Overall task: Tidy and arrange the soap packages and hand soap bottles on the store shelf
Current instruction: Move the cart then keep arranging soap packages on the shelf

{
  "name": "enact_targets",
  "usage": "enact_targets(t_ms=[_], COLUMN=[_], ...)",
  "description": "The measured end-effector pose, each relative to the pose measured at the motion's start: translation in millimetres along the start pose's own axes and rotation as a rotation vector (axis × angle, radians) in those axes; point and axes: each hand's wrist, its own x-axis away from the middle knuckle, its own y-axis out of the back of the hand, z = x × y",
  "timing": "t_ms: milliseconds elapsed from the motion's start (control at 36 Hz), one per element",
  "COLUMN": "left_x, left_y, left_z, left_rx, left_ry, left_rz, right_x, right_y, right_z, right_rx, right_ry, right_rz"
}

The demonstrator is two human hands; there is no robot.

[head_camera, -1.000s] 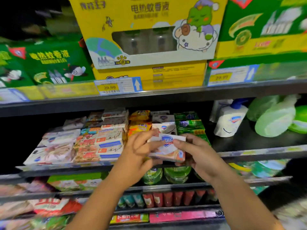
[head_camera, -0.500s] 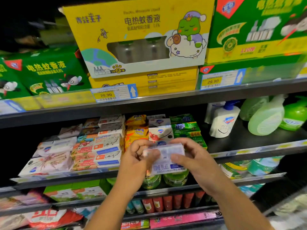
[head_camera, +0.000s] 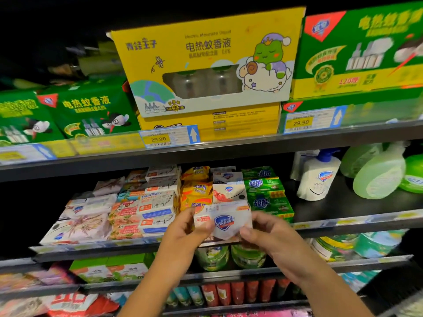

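A white soap pack (head_camera: 223, 221) is held between both hands in the lower middle of the frame, just in front of the edge of the shelf (head_camera: 343, 223). Its left end is gripped by the left hand (head_camera: 185, 227), and its lower right corner is pinched between thumb and fingers of the right hand (head_camera: 267, 234).

The long axis of the pack lies across the frame, nearly parallel to the shelf edge, and the printed face is turned to the camera. Directly above it in the frame a row of white packs (head_camera: 229, 191) is seen, between the yellow packs (head_camera: 196, 191) on the left and the green packs (head_camera: 265, 195) on the right.

It is judged that the pack is to be pushed away from the hands into this row, so this orientation should be kept. Both hands are equally near. A white bottle (head_camera: 318, 177) stands to the right, well apart.
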Motion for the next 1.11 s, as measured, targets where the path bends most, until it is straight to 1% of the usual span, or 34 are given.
enact_targets(t_ms=[56, 139, 167, 222, 278, 306, 333, 389, 417, 444, 528, 611, 750, 833, 917, 972, 1111], left_x=[0.7, 0.3, 0.7, 2.8, 5.9, 7.1, 7.5, 6.2, 6.1, 5.9, 7.7, 10.1, 8.8, 9.3, 10.7, 10.9, 10.4], left_y=[-5.0, -7.3, -5.7, -1.0, 4.2, 6.1, 7.8, 8.5, 7.8, 7.3, 4.9, 5.5, 10.4, 7.6, 0.0, -2.6, 6.8], left_z=[-1.8, -2.1, -0.6, 2.6, 5.5, 6.7, 9.1, 13.4, 15.2, 16.9, 17.7, 10.3, -5.2, -12.1, -14.3, -13.6, -7.9], left_rx=[0.03, 0.04, 0.045, 0.081, 0.066, 0.016, -0.065, -0.258, -0.299, -0.297, -0.193, -0.09, -0.049, -0.065, -0.129, -0.164, -0.127], left_ry=[0.015, 0.006, 0.012, 0.04, 0.09, 0.109, 0.109, 0.065, 0.056, 0.064, 0.071, 0.071, -0.049, -0.139, -0.167, -0.177, -0.199], left_rz=[-0.013, -0.059, -0.042, 0.056, 0.184, 0.216, 0.221, 0.164, 0.132, 0.109, 0.071, 0.057, -0.026, 0.003, 0.043, 0.052, 0.005], right_x=[-1.1, -1.9, -1.8, -2.1, -1.9, -1.1, -0.7, 0.7, 1.4, 1.3, -1.3, -3.7, -3.1, -8.5, -14.6, -16.0, -11.9], right_y=[-4.6, -9.3, -10.1, -9.1, -5.9, -3.7, -0.3, 6.1, 7.7, 8.5, 1.3, 0.0, -3.4, -16.2, -33.4, -39.6, -17.8], right_z=[-0.1, -0.1, 0.2, 0.0, -0.9, -1.3, -2.7, -5.4, -6.0, -6.1, -1.4, -2.0, -5.5, -17.2, -31.2, -39.0, -35.9], right_rx=[-0.007, -0.107, -0.101, -0.08, -0.13, -0.185, -0.257, -0.369, -0.364, -0.31, -0.039, 0.102, 0.253, 0.276, 0.257, 0.199, 0.153], right_ry=[0.02, 0.059, 0.075, 0.092, 0.08, 0.063, 0.043, 0.004, 0.002, 0.007, 0.025, 0.043, 0.046, 0.014, 0.009, 0.011, 0.037], right_rz=[-0.053, -0.132, -0.158, -0.177, -0.15, -0.119, -0.074, 0.013, 0.037, 0.039, -0.044, -0.087, -0.013, 0.033, 0.053, 0.084, 0.058])
